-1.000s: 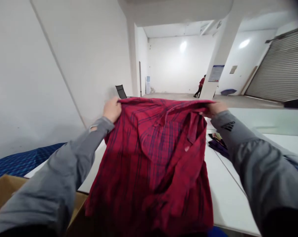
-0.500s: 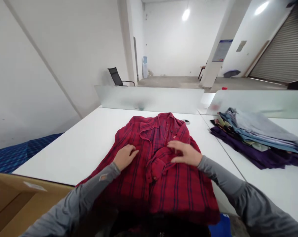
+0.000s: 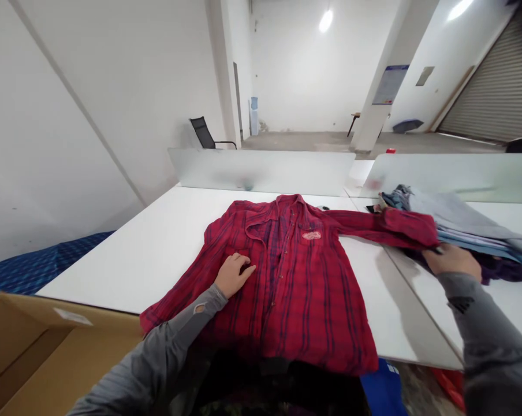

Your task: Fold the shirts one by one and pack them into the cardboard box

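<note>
A red plaid shirt (image 3: 313, 283) lies front side up on the white table (image 3: 157, 248), its collar toward the far side and its hem over the near edge. A pale patch shows on its chest. My left hand (image 3: 234, 275) rests on the shirt's left front with fingers loosely curved and apart, gripping nothing. Out to the right, my right hand (image 3: 454, 261) is closed on the cuff end of the shirt sleeve (image 3: 386, 225), which is stretched sideways above the table. The right fingertips are partly hidden by the cloth.
A pile of folded clothes (image 3: 469, 219) lies on the right, partly behind the sleeve. An open cardboard box (image 3: 70, 346) stands at the near left. Frosted partitions (image 3: 265, 170) run along the far table edge. A blue patterned cloth (image 3: 62, 263) is at far left.
My right hand has pulled the sleeve off the shirt's front and out to the right, uncovering the chest patch. My left hand has shifted slightly right over the shirt.
</note>
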Tool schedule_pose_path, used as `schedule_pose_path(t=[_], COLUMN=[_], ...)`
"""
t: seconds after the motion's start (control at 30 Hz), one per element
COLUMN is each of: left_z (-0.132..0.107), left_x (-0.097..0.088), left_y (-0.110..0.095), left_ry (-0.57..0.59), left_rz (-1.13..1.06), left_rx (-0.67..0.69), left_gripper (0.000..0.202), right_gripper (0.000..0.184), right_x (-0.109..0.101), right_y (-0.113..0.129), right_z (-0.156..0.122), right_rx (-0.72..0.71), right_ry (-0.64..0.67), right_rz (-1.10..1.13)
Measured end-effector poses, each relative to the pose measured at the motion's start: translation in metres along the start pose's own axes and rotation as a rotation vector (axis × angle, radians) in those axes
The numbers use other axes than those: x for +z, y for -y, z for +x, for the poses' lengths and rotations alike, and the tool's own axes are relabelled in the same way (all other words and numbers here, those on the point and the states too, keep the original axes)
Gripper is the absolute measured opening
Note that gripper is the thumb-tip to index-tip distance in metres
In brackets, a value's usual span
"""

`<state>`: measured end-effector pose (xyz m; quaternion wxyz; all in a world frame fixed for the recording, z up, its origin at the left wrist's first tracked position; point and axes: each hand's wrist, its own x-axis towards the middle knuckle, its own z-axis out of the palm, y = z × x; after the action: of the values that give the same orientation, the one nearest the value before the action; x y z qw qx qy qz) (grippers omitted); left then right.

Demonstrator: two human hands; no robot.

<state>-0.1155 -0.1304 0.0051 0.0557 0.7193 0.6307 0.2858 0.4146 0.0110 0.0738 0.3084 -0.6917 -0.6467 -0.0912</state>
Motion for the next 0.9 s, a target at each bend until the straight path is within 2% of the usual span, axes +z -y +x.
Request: schedule_pose_path(t=[0.07, 0.1, 0.17, 0.27, 0.37, 0.43, 0.53, 0.63, 0.73, 0.77, 0.83, 0.9], left_z=[0.011, 0.019, 0.038, 0.065, 0.079, 0.082, 0.077, 0.064, 0.055, 0.056, 0.068, 0.092], left_x=[-0.008, -0.013, -0.022, -0.031, -0.034, -0.036, -0.043, -0.057, -0.075, -0.080, -0.086, -0.084], left_y=[0.001, 0.003, 0.012, 0.038, 0.071, 0.091, 0.110, 0.121, 0.123, 0.120, 0.109, 0.092], left_ry=[0.013, 0.014, -0.008, -0.056, 0.035, 0.103, 0.124, 0.214, 0.355, 0.361, 0.259, 0.109], left_rz=[0.014, 0.053, 0.200, 0.443, 0.514, 0.520, 0.534, 0.540, 0.581, 0.606, 0.653, 0.670], left_rx=[-0.004, -0.007, -0.028, -0.111, -0.222, -0.260, -0.255, -0.235, -0.224, -0.234, -0.251, -0.207], left_gripper=[0.021, 0.021, 0.025, 0.036, 0.038, 0.038, 0.041, 0.041, 0.032, 0.030, 0.028, 0.031], right_gripper=[0.030, 0.028, 0.030, 0.037, 0.044, 0.044, 0.047, 0.050, 0.042, 0.035, 0.025, 0.025], right_x=[0.005, 0.011, 0.030, 0.067, 0.100, 0.114, 0.122, 0.115, 0.097, 0.091, 0.081, 0.079], right_y=[0.001, 0.010, 0.043, 0.105, 0.141, 0.142, 0.120, 0.087, 0.064, 0.063, 0.074, 0.105], right_z=[-0.016, -0.024, -0.039, -0.058, -0.071, -0.074, -0.069, -0.058, -0.039, -0.030, -0.007, 0.016], right_rx=[0.043, 0.036, -0.098, -0.359, -0.535, -0.565, -0.580, -0.589, -0.558, -0.535, -0.462, -0.371], right_ry=[0.019, 0.015, 0.055, 0.177, 0.298, 0.327, 0.289, 0.298, 0.438, 0.490, 0.498, 0.376], right_rz=[-0.016, -0.002, 0.088, 0.161, 0.054, -0.018, -0.033, -0.018, -0.033, -0.035, -0.031, -0.001])
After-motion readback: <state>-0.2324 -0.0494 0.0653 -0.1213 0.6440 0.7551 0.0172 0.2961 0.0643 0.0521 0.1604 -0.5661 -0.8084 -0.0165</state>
